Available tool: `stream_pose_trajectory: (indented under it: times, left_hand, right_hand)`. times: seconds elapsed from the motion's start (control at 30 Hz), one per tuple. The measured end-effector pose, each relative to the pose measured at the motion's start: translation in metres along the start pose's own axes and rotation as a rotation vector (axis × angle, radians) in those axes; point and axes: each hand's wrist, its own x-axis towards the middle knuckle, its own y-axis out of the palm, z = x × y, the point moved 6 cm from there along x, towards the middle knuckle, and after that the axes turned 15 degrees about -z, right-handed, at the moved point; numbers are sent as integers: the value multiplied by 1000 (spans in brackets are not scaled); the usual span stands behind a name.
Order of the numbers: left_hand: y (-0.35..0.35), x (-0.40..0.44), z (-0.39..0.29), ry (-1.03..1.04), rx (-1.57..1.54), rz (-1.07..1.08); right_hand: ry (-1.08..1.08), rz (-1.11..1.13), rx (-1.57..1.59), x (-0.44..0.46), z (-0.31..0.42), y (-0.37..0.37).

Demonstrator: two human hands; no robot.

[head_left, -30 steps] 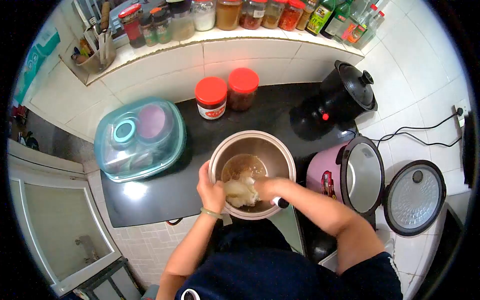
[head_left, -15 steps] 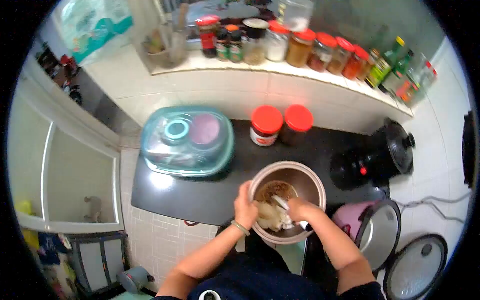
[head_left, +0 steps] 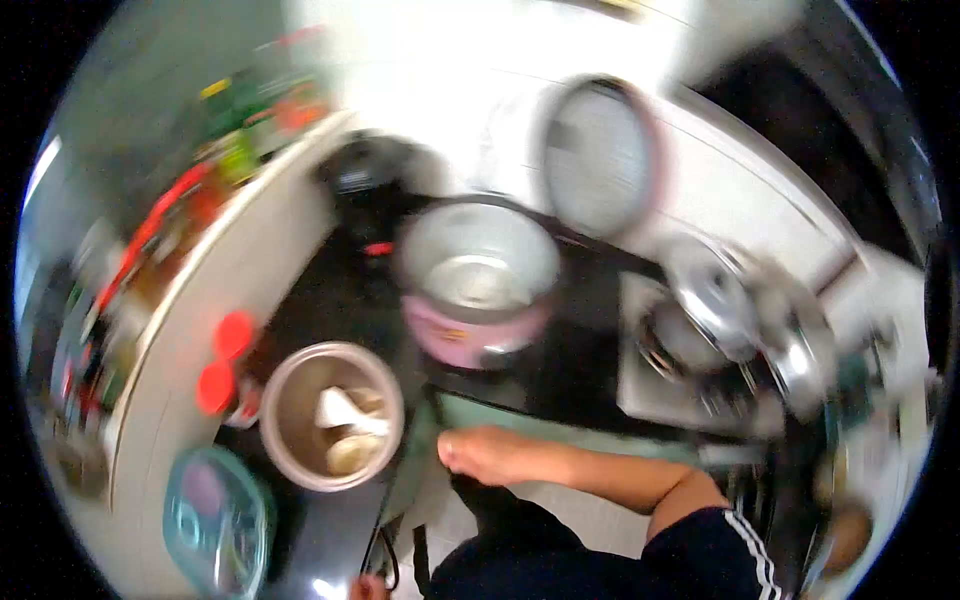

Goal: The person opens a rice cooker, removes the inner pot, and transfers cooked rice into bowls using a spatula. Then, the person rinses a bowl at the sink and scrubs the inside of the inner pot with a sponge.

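My right hand [head_left: 485,455] hangs in front of the counter, to the right of a round pot [head_left: 279,447] and apart from it. Its fingers are blurred and partly turned away, and nothing shows in it. Inside the pot, a white spoon-like utensil [head_left: 345,410] rests against pale, soft food [head_left: 352,454]. My left hand [head_left: 368,588] shows only in part at the bottom edge, by the counter front; its fingers are not clear. Beyond my right hand stands a pink rice cooker [head_left: 478,340] with its lid [head_left: 600,160] raised.
A black lidded appliance [head_left: 365,180] stands in the back corner. To the right is a stove [head_left: 640,385] with metal pans [head_left: 710,295]. Two red-lidded jars [head_left: 233,335] and a teal covered basin [head_left: 218,520] are left. Bottles [head_left: 235,140] line a ledge.
The view has swung right toward the rice cooker and stove. My right hand has left the white utensil, which stays in the pot. My left hand has come off the pot's rim.
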Motion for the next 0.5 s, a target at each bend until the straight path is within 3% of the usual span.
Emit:
stream_pose_trajectory:
  times: [0.03, 0.07, 0.13, 0.17, 0.3, 0.4, 0.5]
  left_hand:
    - [18, -4, 12, -19, 52, 116]
    - [28, -8, 28, -60, 105, 210]
    - [65, -23, 43, -101, 173, 361]
    - [83, -31, 45, -99, 198, 426]
    - [134, -71, 44, -29, 296, 635]
    - [172, -110, 34, 50, 353, 781]
    - [204, -150, 29, 101, 406, 891]
  right_hand:
    - [79, 83, 142, -58, -24, 0]
    - [-68, -10, 300, -106, -54, 41]
    - [408, 307, 481, -207, -53, 58]
    - [160, 246, 407, -247, -49, 73]
    - [454, 79, 430, -351, -20, 86]
    - [405, -62, 501, -405, -12, 94]
    - [494, -167, 596, -440, 0, 85]
